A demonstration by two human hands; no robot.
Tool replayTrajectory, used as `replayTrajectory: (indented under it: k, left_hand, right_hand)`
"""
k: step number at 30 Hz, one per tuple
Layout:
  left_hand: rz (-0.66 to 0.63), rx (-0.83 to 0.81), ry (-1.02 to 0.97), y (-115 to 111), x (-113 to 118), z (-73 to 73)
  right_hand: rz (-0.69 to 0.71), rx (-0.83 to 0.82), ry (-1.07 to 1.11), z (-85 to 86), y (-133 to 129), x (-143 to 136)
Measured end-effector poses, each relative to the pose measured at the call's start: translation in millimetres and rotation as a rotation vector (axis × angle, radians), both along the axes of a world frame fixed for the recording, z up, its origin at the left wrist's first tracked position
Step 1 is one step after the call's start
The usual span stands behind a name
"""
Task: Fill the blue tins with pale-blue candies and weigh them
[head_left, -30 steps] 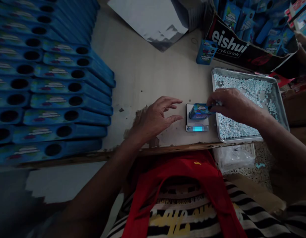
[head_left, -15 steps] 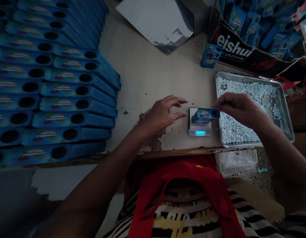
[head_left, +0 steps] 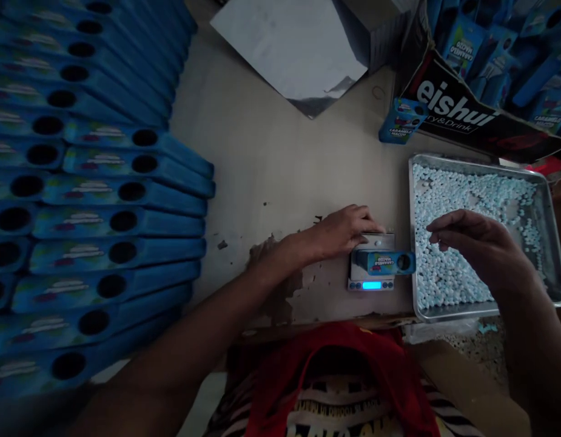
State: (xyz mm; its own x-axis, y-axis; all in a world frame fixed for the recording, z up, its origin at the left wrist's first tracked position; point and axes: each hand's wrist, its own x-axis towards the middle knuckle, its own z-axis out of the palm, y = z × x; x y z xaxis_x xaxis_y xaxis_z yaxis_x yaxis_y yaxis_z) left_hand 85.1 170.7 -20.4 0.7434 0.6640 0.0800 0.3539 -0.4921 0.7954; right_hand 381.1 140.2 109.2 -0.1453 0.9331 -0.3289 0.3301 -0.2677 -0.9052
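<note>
A blue candy box (head_left: 384, 263) with a round hole at its end lies on a small digital scale (head_left: 371, 285) with a lit display. One small pale candy (head_left: 378, 243) rests on the scale behind the box. My left hand (head_left: 346, 229) reaches to the scale's far left corner, thumb and fingers apart, holding nothing I can see. Above the metal tray (head_left: 413, 243) of pale blue and white candies (head_left: 448, 282), my right hand (head_left: 483, 246) has its thumb and fingertips pinched together. Whatever is between them is too small to make out.
Rows of blue boxes (head_left: 120, 221) fill the left side. One blue box (head_left: 402, 121) stands by a black carton (head_left: 462, 109) full of similar boxes. A silvery-white sheet (head_left: 289, 48) lies at the back. The table's front edge (head_left: 316, 328) is close to my body.
My left hand has moved right to the scale's far corner. The right hand has drawn away from the box's hole to above the tray. The view has shifted, so things appear lower.
</note>
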Motion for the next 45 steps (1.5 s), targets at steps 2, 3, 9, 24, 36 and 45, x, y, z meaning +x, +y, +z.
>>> replayTrajectory:
  k: [2,3,9,24,36,45]
  left_hand:
    - [-0.077,0.017,0.023,8.2,4.9,-3.4]
    - [-0.106,0.027,0.029,11.6,6.8,-5.6]
    - [-0.181,0.028,-0.004,23.3,8.1,-12.6]
    - [0.202,0.017,-0.187,19.0,3.2,10.6]
    - [0.234,0.207,-0.12,-39.9,24.4,89.2]
    - [0.678,0.175,-0.143,-65.4,-48.1,82.9]
  right_hand:
    - [-0.001,-0.035,0.023,-6.4,3.0,4.7]
    - [-0.001,-0.048,0.035,-8.7,4.2,6.1]
    - [-0.02,-0.078,0.074,-12.3,8.6,10.2]
    - [0.044,-0.057,0.149,5.3,6.4,-16.2]
    - [0.035,0.151,-0.008,17.3,-22.7,-17.3]
    - [0.522,0.527,-0.648,27.5,-19.5,-52.9]
